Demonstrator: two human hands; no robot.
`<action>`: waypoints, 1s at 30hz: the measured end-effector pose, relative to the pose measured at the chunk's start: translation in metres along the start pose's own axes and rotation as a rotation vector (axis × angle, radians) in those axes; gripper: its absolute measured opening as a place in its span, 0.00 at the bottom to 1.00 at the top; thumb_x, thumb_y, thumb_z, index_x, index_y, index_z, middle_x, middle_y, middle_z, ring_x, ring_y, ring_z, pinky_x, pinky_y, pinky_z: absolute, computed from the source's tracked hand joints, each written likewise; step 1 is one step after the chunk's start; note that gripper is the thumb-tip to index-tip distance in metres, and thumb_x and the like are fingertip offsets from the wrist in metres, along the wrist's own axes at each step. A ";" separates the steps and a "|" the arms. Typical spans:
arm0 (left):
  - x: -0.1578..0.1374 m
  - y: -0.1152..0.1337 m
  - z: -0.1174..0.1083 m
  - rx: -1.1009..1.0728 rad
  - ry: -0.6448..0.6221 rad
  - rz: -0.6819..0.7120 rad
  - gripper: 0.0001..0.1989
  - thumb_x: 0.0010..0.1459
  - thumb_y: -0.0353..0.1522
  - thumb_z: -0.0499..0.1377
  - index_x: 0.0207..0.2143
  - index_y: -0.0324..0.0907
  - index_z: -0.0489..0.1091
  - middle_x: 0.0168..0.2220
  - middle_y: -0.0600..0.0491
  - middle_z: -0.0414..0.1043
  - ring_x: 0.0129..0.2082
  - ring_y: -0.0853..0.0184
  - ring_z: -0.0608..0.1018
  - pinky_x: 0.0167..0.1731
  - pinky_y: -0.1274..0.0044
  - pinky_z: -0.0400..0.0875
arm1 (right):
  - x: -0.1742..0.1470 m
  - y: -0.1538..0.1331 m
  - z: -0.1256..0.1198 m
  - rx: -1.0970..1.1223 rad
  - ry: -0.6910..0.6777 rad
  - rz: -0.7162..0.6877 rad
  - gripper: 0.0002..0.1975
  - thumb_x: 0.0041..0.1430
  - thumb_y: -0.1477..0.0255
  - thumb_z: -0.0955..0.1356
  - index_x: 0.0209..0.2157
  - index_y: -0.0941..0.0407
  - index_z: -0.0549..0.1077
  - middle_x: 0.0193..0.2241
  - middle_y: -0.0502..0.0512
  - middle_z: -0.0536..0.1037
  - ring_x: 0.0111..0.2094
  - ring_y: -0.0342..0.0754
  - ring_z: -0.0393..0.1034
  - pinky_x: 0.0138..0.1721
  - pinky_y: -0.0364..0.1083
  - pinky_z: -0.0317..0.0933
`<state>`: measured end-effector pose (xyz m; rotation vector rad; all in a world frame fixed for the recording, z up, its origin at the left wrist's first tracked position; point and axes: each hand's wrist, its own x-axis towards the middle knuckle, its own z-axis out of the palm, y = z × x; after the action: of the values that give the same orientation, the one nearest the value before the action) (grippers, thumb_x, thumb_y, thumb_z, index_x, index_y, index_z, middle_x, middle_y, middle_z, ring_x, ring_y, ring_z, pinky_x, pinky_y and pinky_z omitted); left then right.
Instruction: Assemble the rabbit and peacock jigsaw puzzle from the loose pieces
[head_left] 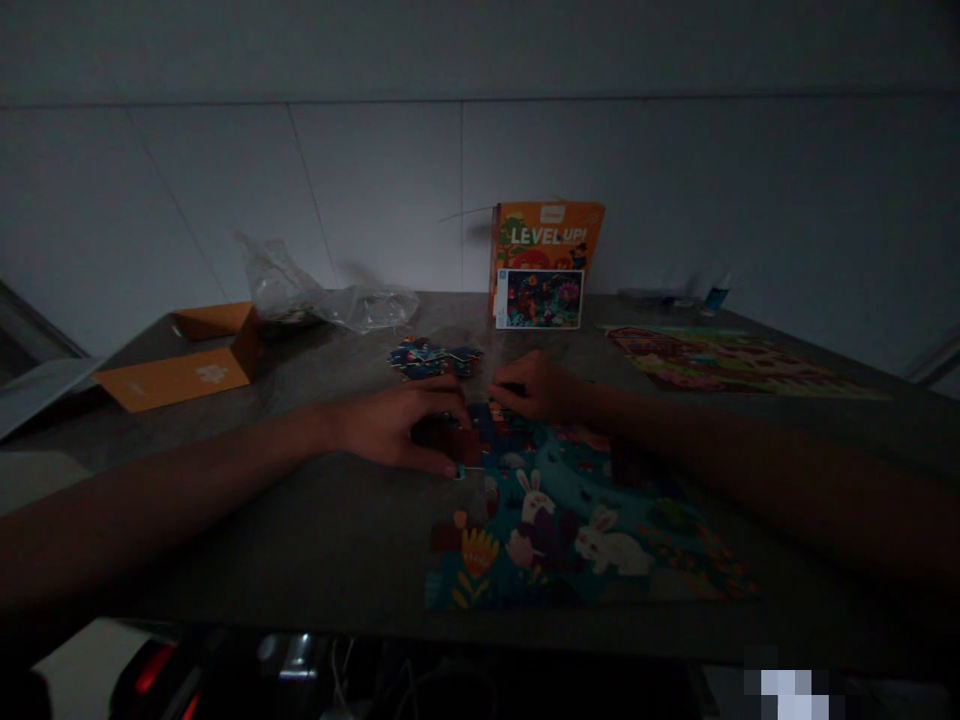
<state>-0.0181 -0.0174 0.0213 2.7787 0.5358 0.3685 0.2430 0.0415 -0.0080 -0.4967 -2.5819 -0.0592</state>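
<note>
In the dim head view, a partly joined jigsaw puzzle (555, 480) with white rabbits and a yellow flower lies on the table before me. My left hand (405, 425) is at its left edge, thumb and fingers bent around a reddish-brown puzzle piece (466, 447) that lies against the joined part. At the puzzle's far edge, my right hand (536, 385) has its fingers curled together, fingertips down by the top pieces. Whatever those fingers hold is too dark and small to make out. Just beyond my left hand lies a pile of loose puzzle pieces (427, 357).
An orange box (551, 235) stands against the wall, a picture card (540, 300) leaning on it. To the left are an open orange box part (180, 380) and clear plastic bags (367, 308). Another puzzle (720, 360) and a small bottle (716, 297) are at right.
</note>
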 end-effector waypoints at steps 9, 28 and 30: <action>-0.004 -0.001 -0.001 0.062 0.010 0.001 0.28 0.56 0.47 0.69 0.53 0.42 0.71 0.51 0.45 0.70 0.50 0.57 0.75 0.50 0.68 0.72 | 0.000 0.000 -0.001 -0.003 -0.002 0.001 0.19 0.66 0.68 0.62 0.20 0.55 0.58 0.17 0.45 0.59 0.20 0.40 0.52 0.27 0.44 0.44; -0.002 0.002 -0.001 0.067 0.015 -0.055 0.26 0.54 0.48 0.69 0.46 0.41 0.68 0.44 0.48 0.71 0.41 0.60 0.75 0.39 0.72 0.70 | -0.001 0.001 0.000 0.007 -0.020 0.020 0.19 0.66 0.68 0.62 0.20 0.55 0.59 0.17 0.45 0.59 0.20 0.40 0.53 0.27 0.45 0.44; -0.002 0.002 -0.001 0.038 0.033 -0.073 0.27 0.53 0.48 0.70 0.45 0.41 0.66 0.43 0.49 0.72 0.40 0.61 0.75 0.38 0.72 0.69 | -0.001 0.001 -0.001 0.014 -0.021 0.020 0.18 0.66 0.68 0.62 0.20 0.55 0.59 0.17 0.46 0.59 0.20 0.40 0.53 0.27 0.44 0.44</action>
<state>-0.0197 -0.0202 0.0223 2.7846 0.6573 0.3922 0.2443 0.0422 -0.0080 -0.5200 -2.5960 -0.0292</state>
